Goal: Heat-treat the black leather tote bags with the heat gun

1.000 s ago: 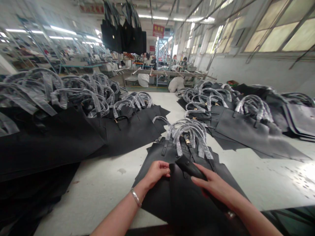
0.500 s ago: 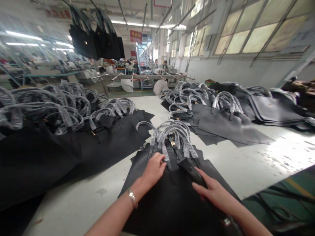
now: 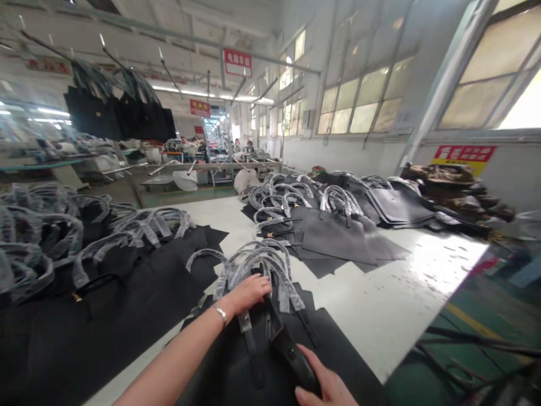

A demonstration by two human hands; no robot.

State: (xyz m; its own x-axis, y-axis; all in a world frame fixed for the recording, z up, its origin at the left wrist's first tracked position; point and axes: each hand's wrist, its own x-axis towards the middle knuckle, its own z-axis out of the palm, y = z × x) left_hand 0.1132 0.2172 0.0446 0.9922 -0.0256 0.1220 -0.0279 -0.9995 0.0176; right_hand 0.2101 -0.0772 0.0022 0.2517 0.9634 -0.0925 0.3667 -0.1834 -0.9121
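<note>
My left hand lies over the clear plastic-wrapped handles of a stack of black leather tote bags, its fingers curled on them. A gold-bangle-like bracelet circles my left wrist. At the bottom edge of the view, my right hand grips a folded black leather tab lying on the same stack. Black straps hang down from the handles between my hands. The wrist and forearm of my right arm are out of view.
More stacks of black bags with wrapped handles lie to the left, and others lie ahead on the white table. The table's right edge drops to a green floor. Black bags hang overhead, and people sit at distant workstations.
The view has tilted up and turned, showing more of the hall. My right hand has dropped toward the bottom edge with the black tab, and my left hand has shifted onto the wrapped handles.
</note>
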